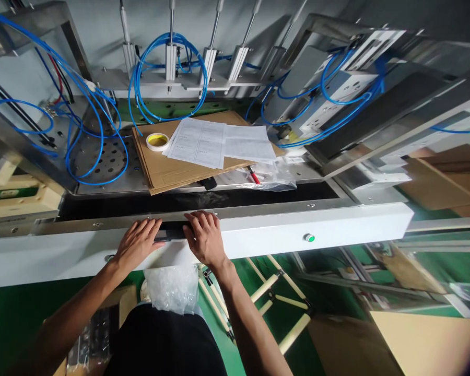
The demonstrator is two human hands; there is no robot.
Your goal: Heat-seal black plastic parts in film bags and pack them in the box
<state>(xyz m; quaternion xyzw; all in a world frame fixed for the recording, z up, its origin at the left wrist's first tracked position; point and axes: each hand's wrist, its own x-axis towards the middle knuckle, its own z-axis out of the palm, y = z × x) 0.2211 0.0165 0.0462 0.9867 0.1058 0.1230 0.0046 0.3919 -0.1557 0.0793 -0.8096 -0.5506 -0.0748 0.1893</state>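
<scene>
Fingers (149, 225) of the left hand (137, 243) lie spread and flat on the white machine rail (337, 224), tips touching a dark flat part (171, 231) that sits between both hands. The right hand (206, 237) presses its fingers, slightly apart, over that part's right end; whether they actually clamp it I cannot tell.

The rail runs from 9 to 3 o'clock, a green button (309, 238) at 3 o'clock of the right hand. At 12 o'clock, beyond a dark slot, the steel table (102, 162) carries cardboard sheets (168, 167), printed papers (219, 141) and a roll of yellow tape (157, 141). Blue air hoses (168, 73) loop above.

At 6 o'clock a clear plastic bag (172, 287) hangs, half hidden by the person's dark clothing. The green floor (329, 292) shows beneath.
</scene>
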